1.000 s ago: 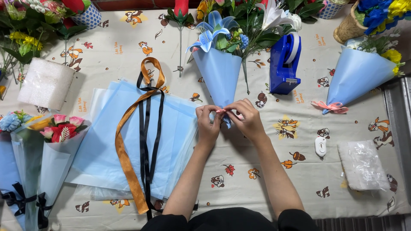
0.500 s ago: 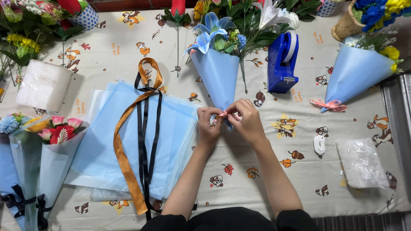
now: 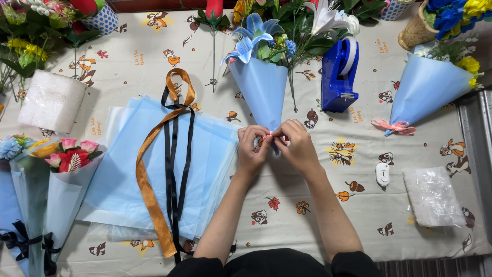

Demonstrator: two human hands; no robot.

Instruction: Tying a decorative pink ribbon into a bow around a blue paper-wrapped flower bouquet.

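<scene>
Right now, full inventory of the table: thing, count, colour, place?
blue-wrapped bouquet: 1, centre, tip between both hands
pink ribbon: 1, at that tip
finished blue bouquet: 1, pink bow, right
pale-wrapped bouquets: at least 2, black bows, left edge
blue wrapping sheets: stack, left of centre
orange ribbon: 1, on the sheets
black ribbon: 1, on the sheets
tape dispenser: 1, blue, top centre
white foam block: 1, left
clear plastic bag: 1, lower right
left hand: at the tip
right hand: at the tip

Blue tape dispenser stands right of bare cloth.
</scene>
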